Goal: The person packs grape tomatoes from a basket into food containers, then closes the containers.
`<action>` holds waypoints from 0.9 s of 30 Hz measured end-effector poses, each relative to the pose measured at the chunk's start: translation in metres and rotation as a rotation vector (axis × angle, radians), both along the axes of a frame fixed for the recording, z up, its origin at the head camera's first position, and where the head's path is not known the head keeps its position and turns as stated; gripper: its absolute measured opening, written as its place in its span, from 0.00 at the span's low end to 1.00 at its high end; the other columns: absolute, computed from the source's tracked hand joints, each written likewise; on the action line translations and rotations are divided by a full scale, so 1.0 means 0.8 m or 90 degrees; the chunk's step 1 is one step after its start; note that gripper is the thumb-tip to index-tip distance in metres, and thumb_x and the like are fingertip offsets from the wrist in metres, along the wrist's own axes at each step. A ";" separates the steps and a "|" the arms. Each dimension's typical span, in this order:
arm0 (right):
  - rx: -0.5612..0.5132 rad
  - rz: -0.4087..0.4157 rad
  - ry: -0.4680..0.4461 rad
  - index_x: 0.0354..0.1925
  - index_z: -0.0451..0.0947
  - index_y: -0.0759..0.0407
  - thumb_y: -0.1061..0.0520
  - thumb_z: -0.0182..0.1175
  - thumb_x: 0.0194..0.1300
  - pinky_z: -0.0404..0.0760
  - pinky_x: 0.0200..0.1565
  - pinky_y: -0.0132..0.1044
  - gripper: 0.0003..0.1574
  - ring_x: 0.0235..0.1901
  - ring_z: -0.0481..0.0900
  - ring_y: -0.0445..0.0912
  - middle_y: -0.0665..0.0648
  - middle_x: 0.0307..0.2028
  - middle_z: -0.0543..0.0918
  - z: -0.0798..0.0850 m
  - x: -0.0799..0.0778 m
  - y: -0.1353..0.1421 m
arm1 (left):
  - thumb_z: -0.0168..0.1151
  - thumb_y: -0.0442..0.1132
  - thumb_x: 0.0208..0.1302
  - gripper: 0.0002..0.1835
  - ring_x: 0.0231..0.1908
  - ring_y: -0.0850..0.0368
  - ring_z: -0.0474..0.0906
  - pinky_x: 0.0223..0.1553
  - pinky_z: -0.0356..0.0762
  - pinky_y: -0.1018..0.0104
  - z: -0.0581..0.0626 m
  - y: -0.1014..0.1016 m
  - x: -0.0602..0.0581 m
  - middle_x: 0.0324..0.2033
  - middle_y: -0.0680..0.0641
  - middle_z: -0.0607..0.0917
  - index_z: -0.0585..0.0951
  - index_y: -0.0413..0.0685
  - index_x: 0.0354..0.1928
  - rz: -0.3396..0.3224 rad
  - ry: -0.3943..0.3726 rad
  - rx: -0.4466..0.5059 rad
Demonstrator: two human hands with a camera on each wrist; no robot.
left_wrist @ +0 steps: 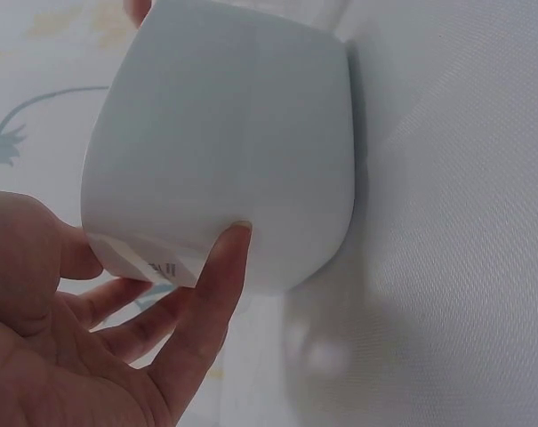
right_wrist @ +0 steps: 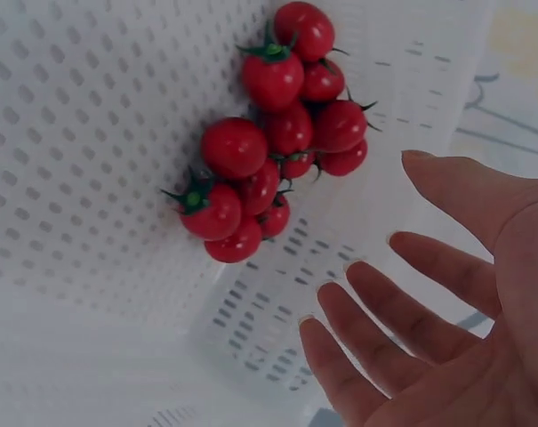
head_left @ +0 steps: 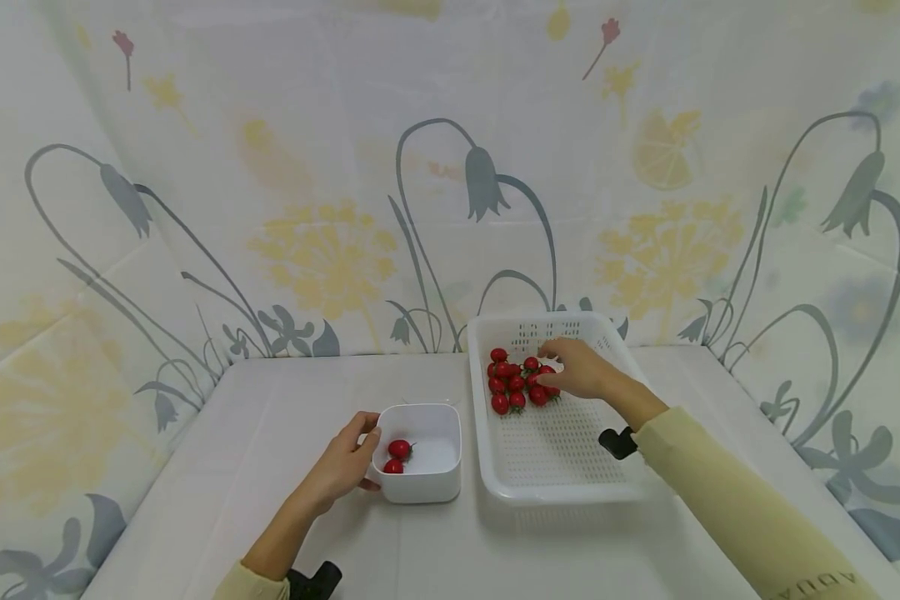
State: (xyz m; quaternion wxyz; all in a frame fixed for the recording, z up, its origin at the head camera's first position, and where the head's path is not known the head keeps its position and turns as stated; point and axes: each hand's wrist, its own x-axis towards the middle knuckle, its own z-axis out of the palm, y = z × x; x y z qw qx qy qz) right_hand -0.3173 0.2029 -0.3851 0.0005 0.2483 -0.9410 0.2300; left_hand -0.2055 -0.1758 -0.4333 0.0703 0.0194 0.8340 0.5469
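Observation:
My left hand grips the left side of a small white square box that stands on the table. Two red cherry tomatoes lie inside it, toward its left side. In the left wrist view, fingers touch the box's smooth outer wall. To the right, my right hand reaches over a white perforated basket. Several cherry tomatoes with green stems are clustered in the basket's far left part. The right wrist view shows that hand with its fingers spread beside the cluster, holding nothing.
A white cloth covers the table. Behind it hangs a curtain printed with grey and yellow flowers. The basket's raised walls stand just right of the box, with a narrow gap between them.

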 end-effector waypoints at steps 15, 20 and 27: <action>-0.053 -0.106 -0.111 0.50 0.78 0.75 0.56 0.66 0.66 0.84 0.46 0.55 0.23 0.45 0.82 0.62 0.70 0.44 0.84 -0.021 -0.023 0.030 | 0.49 0.38 0.80 0.18 0.51 0.39 0.79 0.29 0.89 0.54 0.000 0.000 0.000 0.65 0.35 0.72 0.70 0.41 0.66 0.002 -0.006 -0.004; -0.109 -0.173 -0.200 0.50 0.79 0.75 0.57 0.65 0.69 0.87 0.44 0.49 0.21 0.43 0.85 0.61 0.70 0.45 0.84 -0.030 -0.027 0.031 | 0.49 0.38 0.80 0.18 0.50 0.39 0.79 0.29 0.89 0.54 0.000 0.000 0.000 0.65 0.36 0.72 0.70 0.42 0.66 0.002 -0.004 -0.003; -0.172 -0.246 -0.271 0.49 0.79 0.77 0.58 0.66 0.67 0.90 0.39 0.43 0.22 0.31 0.87 0.50 0.68 0.38 0.86 -0.042 -0.036 0.027 | 0.49 0.39 0.80 0.18 0.48 0.42 0.80 0.29 0.89 0.53 -0.001 -0.001 -0.001 0.65 0.36 0.72 0.70 0.41 0.66 -0.003 0.004 0.003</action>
